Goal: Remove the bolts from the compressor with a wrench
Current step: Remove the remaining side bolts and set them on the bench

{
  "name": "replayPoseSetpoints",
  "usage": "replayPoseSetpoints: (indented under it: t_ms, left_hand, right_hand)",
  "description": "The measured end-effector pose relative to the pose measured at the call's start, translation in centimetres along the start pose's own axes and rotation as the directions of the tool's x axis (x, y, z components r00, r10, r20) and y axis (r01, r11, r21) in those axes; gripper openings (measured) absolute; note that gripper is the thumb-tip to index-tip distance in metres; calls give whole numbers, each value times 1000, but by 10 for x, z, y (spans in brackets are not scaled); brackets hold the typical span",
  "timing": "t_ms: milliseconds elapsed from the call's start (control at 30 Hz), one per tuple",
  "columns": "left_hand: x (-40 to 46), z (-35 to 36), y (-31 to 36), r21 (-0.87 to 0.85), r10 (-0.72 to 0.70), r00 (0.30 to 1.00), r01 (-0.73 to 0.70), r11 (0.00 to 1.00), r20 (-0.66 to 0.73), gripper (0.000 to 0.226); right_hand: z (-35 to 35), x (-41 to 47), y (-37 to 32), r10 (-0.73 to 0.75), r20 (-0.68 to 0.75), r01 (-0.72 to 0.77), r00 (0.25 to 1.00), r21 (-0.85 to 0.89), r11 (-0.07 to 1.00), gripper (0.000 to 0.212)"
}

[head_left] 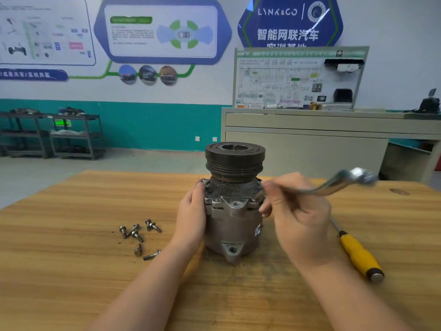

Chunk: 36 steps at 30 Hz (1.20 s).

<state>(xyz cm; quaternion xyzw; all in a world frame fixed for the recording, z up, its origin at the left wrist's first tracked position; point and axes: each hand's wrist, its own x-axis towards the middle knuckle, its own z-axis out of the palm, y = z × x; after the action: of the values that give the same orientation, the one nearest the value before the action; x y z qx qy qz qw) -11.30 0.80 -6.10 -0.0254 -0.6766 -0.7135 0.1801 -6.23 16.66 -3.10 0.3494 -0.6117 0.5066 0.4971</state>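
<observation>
A grey metal compressor (232, 218) stands upright on the wooden table (71, 271), its dark pulley on top. My left hand (192, 216) presses against its left side, fingers around the housing. To its right, my right hand (298, 211) grips a silver wrench (343, 181). The wrench's near end meets the compressor's upper right flange, and its far end is blurred, sticking up to the right. Several loose bolts (140, 235) with washers lie on the table left of the compressor.
A yellow-handled screwdriver (360, 256) lies on the table to the right of my right hand. Beyond the table stand a beige cabinet (310, 149) with a display board and dark shelving racks (52, 134) at the far left wall.
</observation>
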Motion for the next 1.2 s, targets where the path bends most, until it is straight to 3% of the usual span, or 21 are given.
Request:
replayPoseSetpoints:
  t_ms: [67,167,233,267,333,367,400,467,533,600,633,700,867,1000,1200]
  left_hand:
    - [1,0,0,-3,-18,1000,18,1000,12,46]
    - [2,0,-1,4,0,1000,0,1000,1,34]
    - [0,1,1,34,34,999,-33,999,-25,34]
    - [0,1,1,32,35,999,-34,999,-26,37]
    - [-1,2,1,23,24,1000,-24,999,-13,43]
    - [-1,2,2,22,19,1000,-19,1000,-6,44]
    - [0,2,2,23,15,1000,-15,1000,-4,45]
    - [1,2,1,24,11,1000,-11,1000,-6,47]
    - [0,2,2,23,9,1000,-9,1000,-11,47]
    - [0,2,2,13,5,1000,-5,1000,-19,46]
    - [-1,3,2,10,4,1000,-4,1000,-21,46]
    - [-1,3,3,9,8,1000,-8,1000,-23,45]
    - [0,3,2,13,11,1000,-10,1000,-27,44]
    - [-1,4,2,-6,18,999,-18,1000,-27,43]
    - [-2,4,2,-10,24,999,-24,1000,-31,36]
  right_hand:
    - [0,-1,0,-97,119,111,988,-109,988,8]
    - [3,-3,0,-216,229,268,949,-226,937,7]
    - [4,-6,1,-233,194,276,953,-242,930,24]
    - [4,-7,2,-179,130,201,975,-185,962,34]
    - [5,-5,0,107,-90,-98,990,100,990,31]
    - [6,-3,3,310,-196,-250,930,280,927,25]
    - [5,2,7,525,-235,-385,818,454,803,19]
    - [-3,14,18,831,-106,-571,546,678,462,17]
    - [-12,23,27,933,76,-610,351,775,166,18]
    - [-19,27,30,943,122,-502,310,863,53,21]
    - [-21,28,31,941,86,-455,326,887,76,22]
    - [-22,28,29,917,-22,-460,398,860,220,23]
    - [-13,26,18,761,-176,-536,624,613,581,17]
    - [-9,21,7,562,-209,-456,800,396,797,18]
    - [-1,8,-1,234,-131,-215,963,148,965,11]
